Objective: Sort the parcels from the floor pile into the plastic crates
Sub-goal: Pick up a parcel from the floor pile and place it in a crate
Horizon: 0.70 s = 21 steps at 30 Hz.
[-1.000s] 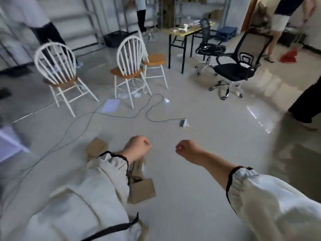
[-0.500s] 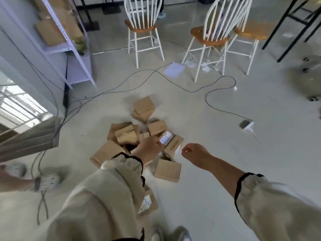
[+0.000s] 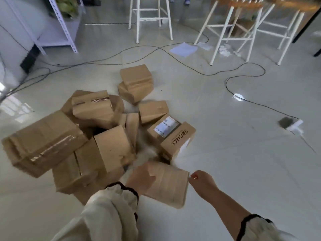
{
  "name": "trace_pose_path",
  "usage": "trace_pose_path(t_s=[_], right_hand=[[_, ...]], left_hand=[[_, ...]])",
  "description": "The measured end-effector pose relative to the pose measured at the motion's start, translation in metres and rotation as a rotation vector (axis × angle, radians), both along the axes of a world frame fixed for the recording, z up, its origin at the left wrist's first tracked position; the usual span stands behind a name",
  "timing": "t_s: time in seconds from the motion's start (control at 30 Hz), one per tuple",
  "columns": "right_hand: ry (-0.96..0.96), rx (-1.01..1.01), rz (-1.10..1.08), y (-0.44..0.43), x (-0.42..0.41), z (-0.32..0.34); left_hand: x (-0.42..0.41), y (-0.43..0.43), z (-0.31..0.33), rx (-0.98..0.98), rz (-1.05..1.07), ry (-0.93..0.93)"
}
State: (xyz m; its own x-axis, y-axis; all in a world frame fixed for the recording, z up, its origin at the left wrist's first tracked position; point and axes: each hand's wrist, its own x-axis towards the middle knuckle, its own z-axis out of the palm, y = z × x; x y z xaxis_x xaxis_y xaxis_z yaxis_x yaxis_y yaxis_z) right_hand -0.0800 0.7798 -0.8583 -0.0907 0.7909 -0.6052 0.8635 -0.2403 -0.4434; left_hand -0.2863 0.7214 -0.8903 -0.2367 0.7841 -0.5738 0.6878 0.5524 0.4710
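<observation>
A pile of brown cardboard parcels (image 3: 97,136) lies on the pale floor. A flat parcel (image 3: 170,185) lies at the near edge of the pile. My left hand (image 3: 140,178) is over this parcel's left end with the thumb lying on its top; the fingers are hidden, so its grip is unclear. My right hand (image 3: 201,180) is just beside the parcel's right edge, fingers loosely curled, with nothing in it. A parcel printed SIBIONICS (image 3: 177,138) with a white label lies just beyond. No plastic crate is in view.
Black cables (image 3: 191,66) snake across the floor behind the pile, with a power adapter (image 3: 290,124) to the right. White chair legs (image 3: 224,32) stand at the back, a white metal shelf (image 3: 57,32) at the back left, and a paper sheet (image 3: 184,49) lies on the floor.
My view has dropped down and closed in on the pile. Both hands have moved down to the flat parcel at its near edge.
</observation>
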Motion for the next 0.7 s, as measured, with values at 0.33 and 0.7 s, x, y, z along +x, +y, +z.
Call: trace_pose_path(t_s=[0.33,0.7], right_hand=[[0.272,-0.342,-0.333,0.013,-0.013,-0.132],[0.327,-0.278,-0.437,0.031,0.011,-0.1]], left_hand=[[0.001,0.022,-0.11,0.054,0.142,0.001],[-0.002,0.041,-0.07,-0.008,0.448,-0.265]])
